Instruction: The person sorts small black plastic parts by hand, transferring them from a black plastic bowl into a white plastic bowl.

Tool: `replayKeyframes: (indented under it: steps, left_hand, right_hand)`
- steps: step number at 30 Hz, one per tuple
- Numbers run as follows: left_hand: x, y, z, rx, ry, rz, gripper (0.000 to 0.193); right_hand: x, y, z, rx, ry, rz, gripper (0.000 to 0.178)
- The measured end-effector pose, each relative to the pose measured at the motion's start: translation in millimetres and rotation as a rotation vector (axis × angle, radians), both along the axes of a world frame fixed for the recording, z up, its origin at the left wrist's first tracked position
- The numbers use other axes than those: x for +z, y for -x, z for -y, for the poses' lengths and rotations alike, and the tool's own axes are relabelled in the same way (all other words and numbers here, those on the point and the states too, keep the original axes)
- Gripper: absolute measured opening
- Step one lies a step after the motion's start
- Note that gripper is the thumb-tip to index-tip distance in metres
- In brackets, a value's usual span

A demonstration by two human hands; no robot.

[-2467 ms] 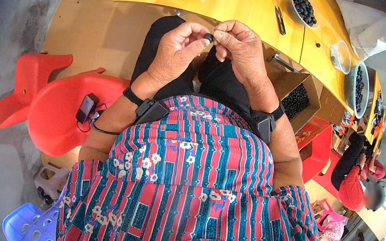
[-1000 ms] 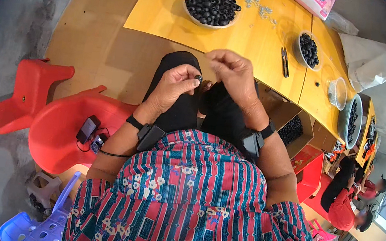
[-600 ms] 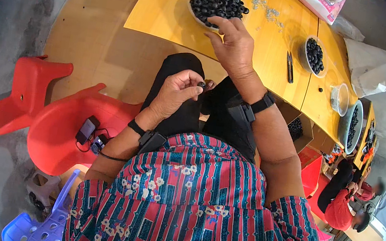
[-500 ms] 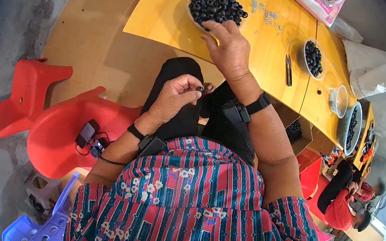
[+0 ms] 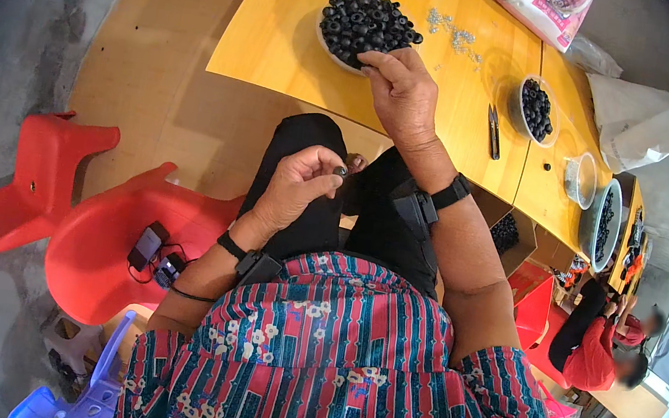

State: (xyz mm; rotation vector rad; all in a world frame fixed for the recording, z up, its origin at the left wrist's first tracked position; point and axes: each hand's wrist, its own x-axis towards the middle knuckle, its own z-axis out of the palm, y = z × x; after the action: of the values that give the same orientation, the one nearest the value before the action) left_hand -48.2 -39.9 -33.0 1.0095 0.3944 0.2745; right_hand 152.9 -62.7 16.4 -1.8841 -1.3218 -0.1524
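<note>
Between the thumb and forefinger of my left hand [image 5: 300, 183] is a small dark bead-like piece [image 5: 341, 171], held over my lap. My right hand [image 5: 407, 91] is at the near rim of a white bowl [image 5: 340, 62]. Thumb and forefinger are pinched together there; what they hold, if anything, is hidden. Glossy black ring-shaped pieces [image 5: 368, 21] are heaped above the bowl's rim. The bowl stands near the edge of the yellow table [image 5: 275, 51]. To its right lie scattered small clear pieces [image 5: 457, 34].
Black-handled thread snips [image 5: 493, 132] lie right of my right hand. Beyond are a tub of black pieces [image 5: 537, 109], a clear container [image 5: 581, 179] and a larger basin [image 5: 606, 226]. Red chairs [image 5: 100, 262] stand at left. People in red [image 5: 594, 357] sit far right.
My right fingertips have closed into a pinch at the bowl's near rim. The left hand still holds its small piece. The whole view has shifted slightly.
</note>
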Motion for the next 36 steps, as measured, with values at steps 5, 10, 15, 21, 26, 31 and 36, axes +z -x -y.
replayKeyframes:
  steps: [5, 10, 15, 21, 26, 31, 36]
  left_hand:
    - [3, 0, 1, 0.003, 0.001, -0.001, 0.009]
    - [3, 1, 0, 0.008, 0.021, 0.022, 0.009]
    - [4, 2, -2, 0.011, 0.029, 0.024, 0.009]
    - [5, 4, -4, -0.018, 0.002, -0.004, 0.01]
    - [10, 3, -4, -0.018, 0.03, 0.022, 0.01]
    - [9, 5, -5, -0.004, 0.036, 0.019, 0.01]
    - [9, 4, -5, 0.013, 0.072, 0.04, 0.01]
  right_hand:
    - [2, -4, 3, -0.001, 0.012, -0.029, 0.012]
    - [12, -7, 1, 0.058, -0.059, -0.18, 0.011]
    - [17, -32, -13, -0.044, -0.061, -0.053, 0.012]
    - [27, -45, -34, -0.033, -0.006, 0.086, 0.014]
    - [33, -46, -60, 0.074, 0.095, 0.162, 0.013]
    - [48, -31, -80, -0.021, 0.289, 0.21, 0.025]
    - [60, -23, -87, -0.091, 0.433, 0.226, 0.029]
